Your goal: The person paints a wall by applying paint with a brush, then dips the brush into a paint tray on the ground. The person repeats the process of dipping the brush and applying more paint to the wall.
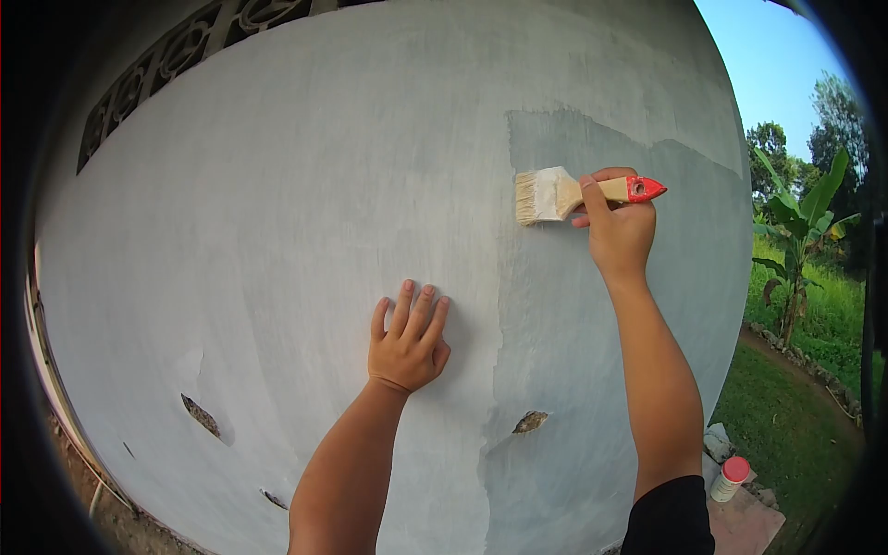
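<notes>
My right hand grips a flat paintbrush by its wooden handle, which ends in a red tip. The pale bristles point left and lie at the wall, near the left edge of a darker, wet-looking grey patch. My left hand rests against the lighter part of the wall, fingers spread and pointing up, with nothing in it. It is lower and to the left of the brush.
Chipped holes mark the wall, one below the brush and another at lower left. Vent blocks run along the top left. A white container with a red lid stands on the ground at right, beside grass and a banana plant.
</notes>
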A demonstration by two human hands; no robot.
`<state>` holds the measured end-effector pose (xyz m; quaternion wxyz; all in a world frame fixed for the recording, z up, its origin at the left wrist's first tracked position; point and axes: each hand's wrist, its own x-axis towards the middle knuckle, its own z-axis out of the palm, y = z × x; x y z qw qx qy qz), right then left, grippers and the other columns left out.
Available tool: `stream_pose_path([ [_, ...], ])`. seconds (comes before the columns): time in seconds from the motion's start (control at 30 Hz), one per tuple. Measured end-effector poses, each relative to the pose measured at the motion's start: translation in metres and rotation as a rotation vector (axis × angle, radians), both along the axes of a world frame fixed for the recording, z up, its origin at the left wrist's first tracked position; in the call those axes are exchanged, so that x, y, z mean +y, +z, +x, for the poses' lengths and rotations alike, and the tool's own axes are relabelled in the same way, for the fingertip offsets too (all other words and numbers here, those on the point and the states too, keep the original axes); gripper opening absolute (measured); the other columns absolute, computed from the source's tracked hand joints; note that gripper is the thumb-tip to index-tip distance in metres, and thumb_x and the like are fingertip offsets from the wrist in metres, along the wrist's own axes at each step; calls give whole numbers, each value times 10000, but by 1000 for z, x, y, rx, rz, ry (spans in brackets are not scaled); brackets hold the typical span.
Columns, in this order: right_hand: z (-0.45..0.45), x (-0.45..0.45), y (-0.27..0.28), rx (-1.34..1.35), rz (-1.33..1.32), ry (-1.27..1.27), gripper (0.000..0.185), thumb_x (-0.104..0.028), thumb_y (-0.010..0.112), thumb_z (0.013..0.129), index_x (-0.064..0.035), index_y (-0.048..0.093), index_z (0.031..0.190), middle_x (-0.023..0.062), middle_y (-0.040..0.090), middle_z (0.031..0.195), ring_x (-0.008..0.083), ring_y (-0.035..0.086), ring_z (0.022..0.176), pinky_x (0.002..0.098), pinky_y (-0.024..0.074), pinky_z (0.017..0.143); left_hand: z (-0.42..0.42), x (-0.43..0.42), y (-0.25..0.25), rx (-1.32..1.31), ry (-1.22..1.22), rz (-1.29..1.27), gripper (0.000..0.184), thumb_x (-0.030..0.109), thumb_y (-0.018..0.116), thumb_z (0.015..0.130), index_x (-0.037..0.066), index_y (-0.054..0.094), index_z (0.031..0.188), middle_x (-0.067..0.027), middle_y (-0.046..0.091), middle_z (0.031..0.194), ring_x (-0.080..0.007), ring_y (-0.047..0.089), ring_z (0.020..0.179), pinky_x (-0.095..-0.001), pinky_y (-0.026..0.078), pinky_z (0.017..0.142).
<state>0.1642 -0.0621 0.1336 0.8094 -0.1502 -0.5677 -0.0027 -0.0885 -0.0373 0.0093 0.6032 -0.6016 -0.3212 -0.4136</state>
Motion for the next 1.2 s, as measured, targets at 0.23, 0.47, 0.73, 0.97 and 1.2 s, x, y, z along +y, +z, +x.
stream_pose_path([
  [0.23, 9, 5, -59, -829, 621, -789, 185, -43, 652, 663, -114, 573, 815, 41, 604, 973, 254, 612, 956, 287, 540, 634, -1, 0, 0, -5, -1, -12, 465, 135, 514, 694, 139, 595, 1152, -69, 534, 1258, -269, 445, 1247, -446, 268, 1036],
  [0.47, 15, -45, -187, -1286, 373, -426, 123, -74, 638, 731, -149, 572, 803, -11, 589, 890, 170, 631, 736, 242, 468, 472, -1, 1, -1, -3, 29, -8, 463, 206, 515, 715, 166, 579, 1172, -46, 512, 1279, -249, 444, 1247, -459, 267, 1035],
  [0.73, 6, -41, 42, -707, 282, -522, 53, -40, 628, 808, -51, 598, 767, 37, 589, 765, 165, 528, 612, 283, 425, 556, -2, 3, -1, -5, 51, 0, 462, 215, 515, 717, 166, 579, 1172, -43, 513, 1281, -246, 439, 1252, -458, 264, 1038],
  [0.97, 11, -10, -76, -1211, 755, -915, 106, -114, 621, 727, -120, 533, 786, 61, 594, 900, 229, 630, 863, 253, 501, 498, -2, 0, 0, -14, -10, -4, 465, 151, 508, 692, 146, 589, 1150, -60, 531, 1256, -257, 451, 1240, -447, 273, 1032],
  [1.2, 2, -33, -28, -362, 34, 29, 80, -109, 621, 847, -53, 599, 899, 44, 626, 796, 151, 640, 654, 233, 483, 485, -2, 1, -1, -6, 14, -16, 472, 196, 532, 692, 158, 584, 1159, -55, 525, 1264, -255, 437, 1253, -456, 271, 1032],
])
